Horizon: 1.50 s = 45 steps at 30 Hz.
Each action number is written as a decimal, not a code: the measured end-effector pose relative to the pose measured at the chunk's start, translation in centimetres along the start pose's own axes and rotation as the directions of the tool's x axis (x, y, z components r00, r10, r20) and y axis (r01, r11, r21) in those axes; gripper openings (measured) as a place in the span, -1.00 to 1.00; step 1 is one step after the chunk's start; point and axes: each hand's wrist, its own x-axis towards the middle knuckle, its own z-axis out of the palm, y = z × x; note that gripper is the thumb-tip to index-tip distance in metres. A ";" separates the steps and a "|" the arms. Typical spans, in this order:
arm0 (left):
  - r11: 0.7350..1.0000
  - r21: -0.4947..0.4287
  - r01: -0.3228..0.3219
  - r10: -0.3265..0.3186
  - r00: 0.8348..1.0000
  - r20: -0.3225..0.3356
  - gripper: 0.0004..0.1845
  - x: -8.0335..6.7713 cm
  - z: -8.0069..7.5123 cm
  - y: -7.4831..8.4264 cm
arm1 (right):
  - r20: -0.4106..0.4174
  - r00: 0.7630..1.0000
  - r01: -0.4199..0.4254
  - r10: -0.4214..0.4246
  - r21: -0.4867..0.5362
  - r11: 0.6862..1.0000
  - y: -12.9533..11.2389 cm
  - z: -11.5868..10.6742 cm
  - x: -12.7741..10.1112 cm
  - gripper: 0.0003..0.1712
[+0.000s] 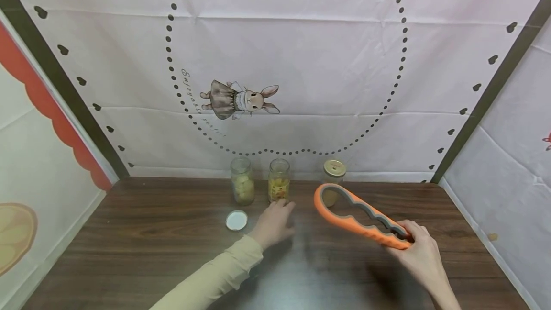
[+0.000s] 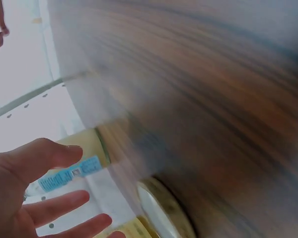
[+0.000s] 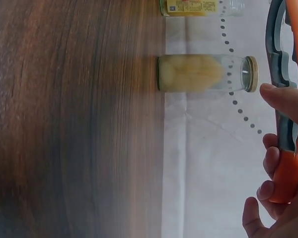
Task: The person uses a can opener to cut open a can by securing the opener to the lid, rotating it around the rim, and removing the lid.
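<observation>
Gripping orange jar opener (image 1: 359, 216), right hand (image 1: 419, 252) curls tight; left hand (image 1: 273, 221), fingers relaxed & empty, nears center-frame yellow-filled jar (image 1: 279, 181) — could tip it.

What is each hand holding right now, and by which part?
The right hand grips the orange jar opener by its narrow handle end. The left hand holds nothing; its fingers are spread near the middle jar.

Dark wood-grain table (image 1: 142, 233), smooth with a soft sheen; behind it a creased matt cloth backdrop (image 1: 301, 61); on the table, three clear glossy glass jars, the right jar (image 1: 333, 182) with a shiny gold metal lid; above the table, the opener (image 1: 359, 216) looks matt orange plastic with a grey rubbery lining.
</observation>
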 end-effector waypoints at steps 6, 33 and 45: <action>0.995 -0.082 0.050 -0.050 0.999 0.005 -0.40 1.1 0.4 0.9 | -0.007 0.995 -0.098 0.098 -0.008 0.995 0.7 -0.7 -0.5 -0.57; 0.896 -0.321 0.306 -0.321 0.947 0.006 -0.12 8.3 3.9 2.8 | 0.044 0.909 -0.412 0.414 -0.047 0.910 3.5 -1.8 -1.3 -0.49; 0.774 -0.544 0.324 -0.361 0.932 0.042 -0.15 11.2 3.6 4.5 | 0.053 0.901 -0.430 0.430 -0.024 0.903 3.6 -0.8 -1.9 -0.49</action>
